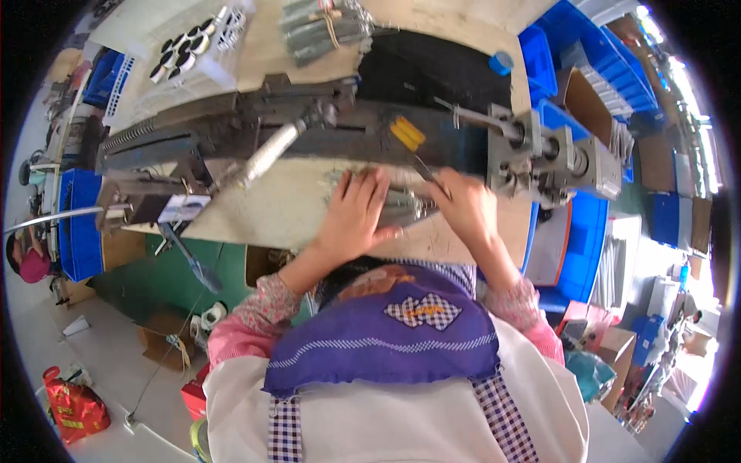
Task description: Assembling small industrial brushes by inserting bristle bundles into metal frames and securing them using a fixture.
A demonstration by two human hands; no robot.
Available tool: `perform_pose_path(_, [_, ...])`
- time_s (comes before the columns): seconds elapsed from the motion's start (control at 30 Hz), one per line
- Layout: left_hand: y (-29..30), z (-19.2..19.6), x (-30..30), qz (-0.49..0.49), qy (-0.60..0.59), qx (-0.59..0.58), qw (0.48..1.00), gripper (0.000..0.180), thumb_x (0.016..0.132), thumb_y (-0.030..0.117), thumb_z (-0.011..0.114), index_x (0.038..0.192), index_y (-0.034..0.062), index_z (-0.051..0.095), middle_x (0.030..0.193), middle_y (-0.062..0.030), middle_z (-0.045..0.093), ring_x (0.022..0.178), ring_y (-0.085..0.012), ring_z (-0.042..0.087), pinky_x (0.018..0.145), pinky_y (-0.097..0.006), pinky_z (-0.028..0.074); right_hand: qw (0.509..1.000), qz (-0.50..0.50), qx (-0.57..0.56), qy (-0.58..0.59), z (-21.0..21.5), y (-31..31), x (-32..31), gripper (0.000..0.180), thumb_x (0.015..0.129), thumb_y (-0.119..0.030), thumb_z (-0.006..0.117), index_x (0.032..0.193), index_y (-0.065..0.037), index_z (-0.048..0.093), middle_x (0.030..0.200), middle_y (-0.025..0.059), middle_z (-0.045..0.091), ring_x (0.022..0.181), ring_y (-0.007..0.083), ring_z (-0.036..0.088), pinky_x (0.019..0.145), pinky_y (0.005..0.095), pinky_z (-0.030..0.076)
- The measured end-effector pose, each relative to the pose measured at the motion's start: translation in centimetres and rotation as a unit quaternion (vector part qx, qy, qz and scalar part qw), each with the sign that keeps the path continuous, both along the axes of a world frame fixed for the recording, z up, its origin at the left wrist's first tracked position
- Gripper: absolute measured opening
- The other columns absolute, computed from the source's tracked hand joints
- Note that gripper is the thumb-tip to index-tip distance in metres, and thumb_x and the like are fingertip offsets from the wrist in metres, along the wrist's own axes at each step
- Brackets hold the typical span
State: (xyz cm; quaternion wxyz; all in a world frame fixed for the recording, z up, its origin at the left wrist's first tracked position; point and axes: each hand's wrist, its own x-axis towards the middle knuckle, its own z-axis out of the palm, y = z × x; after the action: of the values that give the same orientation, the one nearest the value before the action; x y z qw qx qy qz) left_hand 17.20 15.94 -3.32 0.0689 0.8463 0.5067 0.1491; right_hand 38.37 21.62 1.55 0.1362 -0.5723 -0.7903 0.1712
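Lying left-right under left hand [353, 216], right hand [465, 210]: metal rods [405, 207].

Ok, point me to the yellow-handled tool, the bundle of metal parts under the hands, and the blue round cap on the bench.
yellow-handled tool [407, 133], head view, middle of the yellow handle.
bundle of metal parts [407, 207], head view, shiny part showing between the two hands.
blue round cap [500, 62], head view, its top face.
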Motion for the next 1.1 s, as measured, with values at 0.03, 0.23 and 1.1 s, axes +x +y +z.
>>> perform_pose_path(0.03, [-0.2, -0.1, -0.2, 0.003, 0.003, -0.007, 1.000, 0.097, 0.076, 0.057, 0.062, 0.140, -0.0081, 0.029, 0.135, -0.0223, 0.040, 0.124, -0.0389, 0.039, 0.108, -0.054, 0.026, 0.998, 0.032, 0.055, 0.026, 2.0, -0.5, 0.3, 0.018, 0.085, -0.027, 0.063, 0.079, -0.010, 0.058, 0.077, 0.0105, 0.060, 0.073, 0.0328, 0.061, 0.060, 0.0422, 0.049])
perform_pose_path(0.23, [-0.6, 1.0, -1.5, 0.001, -0.158, -0.048, 0.986, 0.082, 0.080, 0.040, 0.068, 0.142, -0.0001, 0.032, 0.144, -0.0202, 0.034, 0.132, -0.0407, 0.032, 0.110, -0.057, 0.021, 0.968, 0.062, -0.096, 0.222, 14.5, 8.9, 0.9, 0.026, 0.096, -0.009, 0.050, 0.120, -0.002, 0.050, 0.087, 0.0078, 0.062, 0.068, 0.0122, 0.057, 0.058, 0.0263, 0.048])
perform_pose_path(1.1, [-2.5, 8.1, -3.8, 0.030, -0.305, 0.121, 0.944, 0.042, 0.069, -0.003, 0.066, 0.110, 0.0027, 0.064, 0.106, -0.0115, 0.066, 0.097, -0.0274, 0.064, 0.085, -0.041, 0.054, 0.990, 0.127, -0.055, 0.006, 18.7, 13.0, 3.4, 0.014, 0.086, -0.012, 0.062, 0.082, 0.001, 0.061, 0.065, 0.0051, 0.056, 0.063, 0.0094, 0.053, 0.059, 0.0265, 0.043])
